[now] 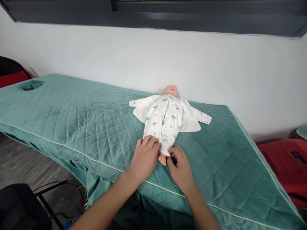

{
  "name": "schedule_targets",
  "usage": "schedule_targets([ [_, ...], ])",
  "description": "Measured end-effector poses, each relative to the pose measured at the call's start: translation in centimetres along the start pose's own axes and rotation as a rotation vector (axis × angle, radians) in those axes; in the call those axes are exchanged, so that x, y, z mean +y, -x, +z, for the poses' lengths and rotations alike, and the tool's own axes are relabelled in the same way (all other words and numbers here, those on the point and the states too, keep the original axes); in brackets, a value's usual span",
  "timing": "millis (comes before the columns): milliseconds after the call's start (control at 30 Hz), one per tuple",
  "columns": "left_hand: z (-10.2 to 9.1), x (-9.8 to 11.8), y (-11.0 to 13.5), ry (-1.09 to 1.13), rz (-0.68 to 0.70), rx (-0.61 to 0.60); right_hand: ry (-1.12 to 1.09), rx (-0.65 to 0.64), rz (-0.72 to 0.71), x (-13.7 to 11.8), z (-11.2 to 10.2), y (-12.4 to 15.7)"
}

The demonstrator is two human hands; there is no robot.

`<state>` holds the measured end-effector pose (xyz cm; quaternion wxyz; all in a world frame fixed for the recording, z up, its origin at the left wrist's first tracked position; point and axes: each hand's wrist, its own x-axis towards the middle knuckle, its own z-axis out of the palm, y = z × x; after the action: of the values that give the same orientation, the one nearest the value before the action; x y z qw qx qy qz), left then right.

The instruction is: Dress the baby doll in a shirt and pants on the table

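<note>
trousers (174,119) lie on the doll (170,90) on the bed (96,124); my right hand (181,166) pinches one hem (165,152), my left hand (146,157) curls over the other leg (150,130), its grip hidden. light, even tension should stop bunching at the foot (162,159).

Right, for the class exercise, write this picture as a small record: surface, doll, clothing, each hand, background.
Surface: green quilted cover with pale piping
Doll: baby doll lying with its head toward the white wall, one foot showing
Clothing: white printed top and trousers
Left: left hand on the lower trousers, exact grip hidden
Right: right hand pinching the trousers' hem
Background: dark frame above the wall
</note>
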<state>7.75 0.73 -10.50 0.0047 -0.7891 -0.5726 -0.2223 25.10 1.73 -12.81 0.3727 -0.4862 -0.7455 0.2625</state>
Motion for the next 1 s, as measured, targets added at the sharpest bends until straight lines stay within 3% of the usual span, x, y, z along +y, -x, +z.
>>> schedule_targets([
  [133,0.1,0.0,-0.5,-0.009,-0.012,-0.006,-0.226,-0.095,-0.009,0.0,-0.9,-0.7],
  [267,-0.4,0.1,-0.6,0.075,-0.028,0.002,-0.301,-0.116,0.03,0.1,-1.5,-0.9],
  [433,-1.7,0.6,1.1,0.274,-0.033,0.084,-0.392,-0.138,0.048,0.0,-2.5,0.4],
  [567,-2.2,0.5,2.4,0.303,0.018,0.125,-0.373,-0.251,0.042,0.0,-3.7,1.2],
  [667,-1.6,-1.6,2.3,0.409,-0.006,0.148,-0.311,-0.291,0.029,0.9,-4.7,0.6],
  [800,0.7,-6.7,0.7,0.435,-0.239,0.309,-0.099,-0.095,0.016,3.8,-5.2,-1.6],
  [900,2.4,-9.9,-1.2,0.267,-0.234,0.233,0.179,0.041,-0.068,5.8,-4.6,-3.8],
  [1000,3.3,-11.3,-3.2,0.115,-0.111,0.103,0.418,-0.003,-0.185,6.1,-3.5,-6.2],
])
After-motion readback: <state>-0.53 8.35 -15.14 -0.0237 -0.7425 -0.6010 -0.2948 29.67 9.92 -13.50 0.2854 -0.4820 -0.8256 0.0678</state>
